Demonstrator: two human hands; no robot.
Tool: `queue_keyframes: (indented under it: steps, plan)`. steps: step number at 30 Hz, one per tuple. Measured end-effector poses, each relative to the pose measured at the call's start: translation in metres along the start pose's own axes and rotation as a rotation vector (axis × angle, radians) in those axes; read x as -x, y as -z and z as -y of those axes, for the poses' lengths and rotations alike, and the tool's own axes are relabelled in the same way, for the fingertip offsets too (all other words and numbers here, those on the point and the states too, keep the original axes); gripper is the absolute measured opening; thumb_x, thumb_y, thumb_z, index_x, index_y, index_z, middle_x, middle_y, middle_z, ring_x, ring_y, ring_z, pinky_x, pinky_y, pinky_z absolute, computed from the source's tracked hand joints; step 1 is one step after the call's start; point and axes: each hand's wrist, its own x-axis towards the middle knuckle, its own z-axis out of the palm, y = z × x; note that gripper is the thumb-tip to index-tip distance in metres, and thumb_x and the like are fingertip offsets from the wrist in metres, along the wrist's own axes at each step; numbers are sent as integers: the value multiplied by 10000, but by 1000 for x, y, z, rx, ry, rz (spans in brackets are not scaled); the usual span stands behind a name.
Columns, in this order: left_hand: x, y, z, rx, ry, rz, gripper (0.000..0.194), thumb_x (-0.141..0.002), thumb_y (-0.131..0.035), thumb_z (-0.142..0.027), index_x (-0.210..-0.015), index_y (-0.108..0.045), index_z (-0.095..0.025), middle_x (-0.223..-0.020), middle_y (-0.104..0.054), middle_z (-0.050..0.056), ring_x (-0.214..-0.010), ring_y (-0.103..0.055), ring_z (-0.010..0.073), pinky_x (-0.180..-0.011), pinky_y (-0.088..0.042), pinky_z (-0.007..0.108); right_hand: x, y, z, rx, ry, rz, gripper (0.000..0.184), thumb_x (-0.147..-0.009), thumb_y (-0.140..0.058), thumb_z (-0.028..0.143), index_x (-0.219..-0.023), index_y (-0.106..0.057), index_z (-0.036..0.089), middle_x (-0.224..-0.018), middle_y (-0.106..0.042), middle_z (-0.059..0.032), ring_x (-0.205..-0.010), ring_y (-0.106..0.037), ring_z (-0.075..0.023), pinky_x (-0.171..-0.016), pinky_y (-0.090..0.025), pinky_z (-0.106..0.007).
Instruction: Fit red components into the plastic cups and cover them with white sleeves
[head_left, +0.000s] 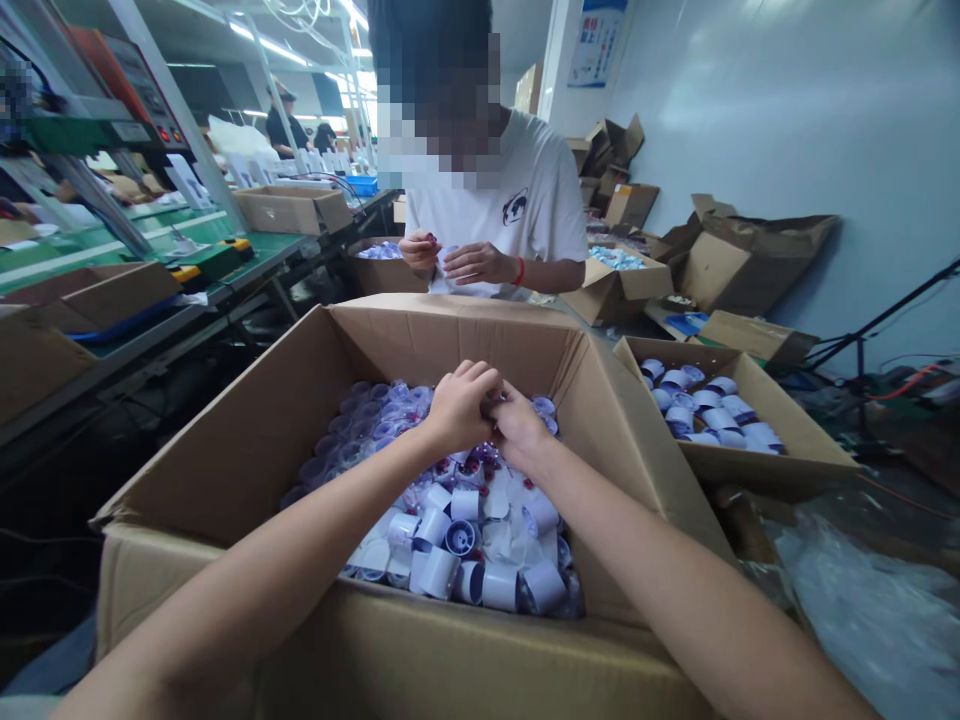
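Observation:
Both my hands meet above the middle of a big open cardboard box [247, 440]. My left hand [459, 405] is curled into a closed fist, knuckles up. My right hand [517, 425] is closed too, pressed against the left one. Whatever sits between the fingers is hidden. Under them the box holds several small white plastic caps [465, 550] in the near half and clear round lids [367, 420] at the far left, with a few dark red bits [469, 465] just below my hands.
A person in a white T-shirt [517, 200] sits across the box, handling a small part with both hands. A second box of white caps [712, 410] stands to the right. Green workbench [150, 250] at left, more cartons at back right, clear plastic bag [862, 610] at near right.

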Motion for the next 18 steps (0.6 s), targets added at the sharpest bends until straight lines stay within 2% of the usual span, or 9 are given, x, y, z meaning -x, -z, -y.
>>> queue_keyframes:
  steps: [6,10,15,18]
  plan:
    - [0,4,-7,-50,46,-30,256,-530,-551,-91,-740,-461,-205,-814,-505,41,-840,-434,216,-655,-356,321,1,-4,-3,-138,97,-3,187,-556,-604,242,-678,-464,221,-552,-503,64,-584,-495,-115,-482,-336,-209]
    - [0,9,-9,-84,2,-50,220,-537,-578,-129,-699,-449,-202,-787,-506,29,-817,-436,200,-636,-341,306,3,-4,4,-199,104,30,240,-471,-654,210,-620,-465,208,-496,-463,92,-531,-452,-89,-475,-320,-196]
    - [2,8,-11,-110,-54,-55,189,-565,-597,-157,-705,-477,-199,-789,-518,27,-826,-431,198,-611,-312,295,5,4,16,-33,66,-49,182,-468,-604,154,-605,-492,196,-447,-422,104,-470,-398,-74,-430,-275,-185]
    - [2,7,-9,-104,-60,-54,178,-579,-603,-165,-702,-479,-198,-787,-521,24,-821,-433,193,-607,-309,289,5,7,20,73,49,-35,176,-473,-596,139,-606,-493,188,-483,-475,93,-487,-414,-72,-433,-292,-182]
